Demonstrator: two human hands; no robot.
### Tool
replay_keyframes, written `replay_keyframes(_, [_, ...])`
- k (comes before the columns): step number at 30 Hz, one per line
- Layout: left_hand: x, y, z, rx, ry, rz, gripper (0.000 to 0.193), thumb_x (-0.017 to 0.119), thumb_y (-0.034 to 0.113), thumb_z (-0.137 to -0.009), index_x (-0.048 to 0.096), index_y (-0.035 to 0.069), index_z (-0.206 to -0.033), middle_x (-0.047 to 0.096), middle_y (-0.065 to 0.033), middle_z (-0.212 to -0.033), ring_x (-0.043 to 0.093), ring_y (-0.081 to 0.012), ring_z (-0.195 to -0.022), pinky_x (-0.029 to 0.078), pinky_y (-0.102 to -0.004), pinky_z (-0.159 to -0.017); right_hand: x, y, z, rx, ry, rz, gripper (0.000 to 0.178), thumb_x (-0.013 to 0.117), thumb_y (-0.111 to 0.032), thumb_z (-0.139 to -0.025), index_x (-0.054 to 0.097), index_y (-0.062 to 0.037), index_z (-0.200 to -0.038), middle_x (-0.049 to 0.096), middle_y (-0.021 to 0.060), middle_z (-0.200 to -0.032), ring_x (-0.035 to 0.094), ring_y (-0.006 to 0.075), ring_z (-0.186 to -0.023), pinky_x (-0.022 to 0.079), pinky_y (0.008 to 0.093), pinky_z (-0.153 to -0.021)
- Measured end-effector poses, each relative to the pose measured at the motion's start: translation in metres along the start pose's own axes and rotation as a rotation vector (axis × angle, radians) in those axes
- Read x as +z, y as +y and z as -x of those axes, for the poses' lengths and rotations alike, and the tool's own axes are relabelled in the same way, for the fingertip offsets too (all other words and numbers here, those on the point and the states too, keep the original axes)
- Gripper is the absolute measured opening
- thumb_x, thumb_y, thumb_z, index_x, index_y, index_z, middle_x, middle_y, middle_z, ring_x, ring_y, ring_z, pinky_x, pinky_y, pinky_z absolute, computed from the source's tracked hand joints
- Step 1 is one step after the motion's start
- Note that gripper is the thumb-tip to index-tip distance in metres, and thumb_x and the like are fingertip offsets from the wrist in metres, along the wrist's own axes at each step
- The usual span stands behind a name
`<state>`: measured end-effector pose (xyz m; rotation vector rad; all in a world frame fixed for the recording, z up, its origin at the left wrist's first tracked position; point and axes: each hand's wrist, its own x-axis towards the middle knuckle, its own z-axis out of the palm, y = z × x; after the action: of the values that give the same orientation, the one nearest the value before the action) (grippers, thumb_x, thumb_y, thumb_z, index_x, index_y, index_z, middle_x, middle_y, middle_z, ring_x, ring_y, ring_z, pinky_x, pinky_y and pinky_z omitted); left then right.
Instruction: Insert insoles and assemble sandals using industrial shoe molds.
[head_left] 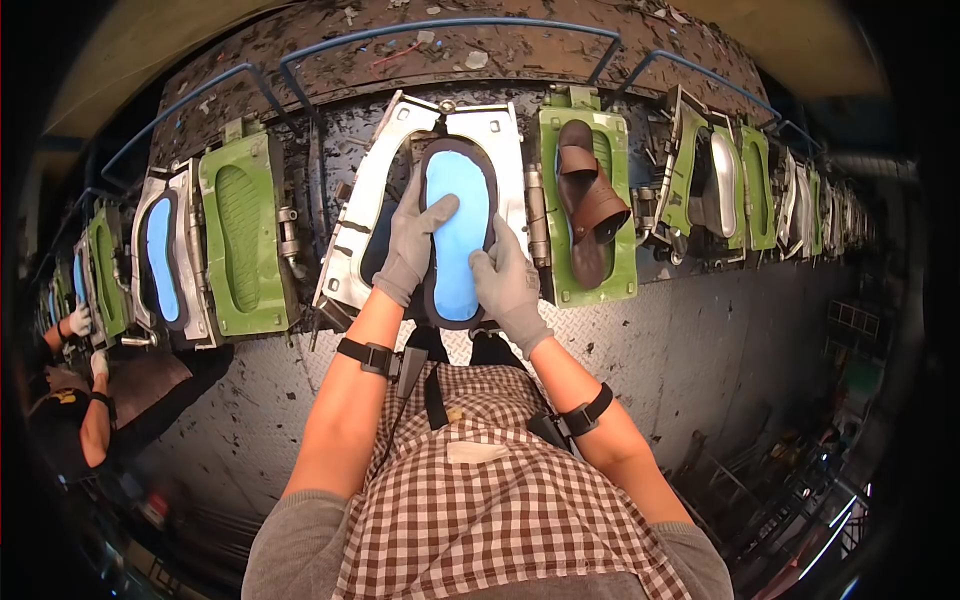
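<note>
Both of my hands wear grey gloves and grip a sole-shaped piece [456,250] with a bright blue face and a dark rim. My left hand [408,240] clasps its left edge, the thumb lying across the blue face. Lower down, my right hand [508,287] pinches the right edge with its thumb on top. The piece is held over an open silver metal mould frame [506,125], hiding part of it. Just right of this frame, a brown strapped sandal [590,195] rests on a green mould half [622,270].
A row of hinged moulds stretches to both sides, including a green mould [242,235] and one bearing another blue sole piece [161,258]. Behind them runs a blue rail [450,22]. At far left, a co-worker's gloved hand [80,319] is at a mould. Metal flooring [640,350] lies nearer me.
</note>
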<state>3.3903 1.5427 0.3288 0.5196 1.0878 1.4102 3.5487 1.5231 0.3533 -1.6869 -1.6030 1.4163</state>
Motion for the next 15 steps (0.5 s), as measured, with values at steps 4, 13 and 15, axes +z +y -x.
replay_keyframes(4, [0.000, -0.005, -0.032, 0.022, 0.097, -0.024, 0.081, 0.076, 0.014, -0.092, 0.035, 0.001, -0.160, 0.059, -0.0124, -0.141, 0.059, -0.0183, -0.121, 0.049, -0.0308, -0.104, -0.008, -0.016, -0.027, -0.093, 0.102, 0.294, 0.066, 0.057, -0.018, -0.094, 0.041, -0.0083, -0.157, 0.071, 0.0188, -0.116, 0.071, 0.0296, -0.096, 0.054, 0.0419, -0.089])
replay_keyframes(13, [0.040, -0.021, -0.005, 0.193, 0.340, -0.583, 0.076, 0.070, 0.028, -0.095, 0.035, -0.002, -0.156, 0.055, -0.0222, -0.141, 0.053, -0.0310, -0.129, 0.040, -0.0397, -0.112, -0.071, -0.008, -0.016, -0.095, -0.003, 0.312, 0.050, 0.061, -0.023, -0.097, 0.056, -0.0202, -0.147, 0.068, 0.0156, -0.132, 0.069, 0.0338, -0.111, 0.055, 0.0411, -0.093])
replay_keyframes(15, [0.094, -0.016, 0.019, 0.497, 0.437, -1.516, 0.088, 0.075, 0.034, -0.088, 0.034, -0.003, -0.156, 0.045, -0.0309, -0.152, 0.045, -0.0405, -0.142, 0.035, -0.0463, -0.118, -0.112, 0.009, -0.005, -0.424, 0.185, 0.188, 0.045, 0.063, -0.018, -0.098, 0.059, -0.0147, -0.143, 0.068, 0.0176, -0.129, 0.071, 0.0327, -0.109, 0.056, 0.0390, -0.090])
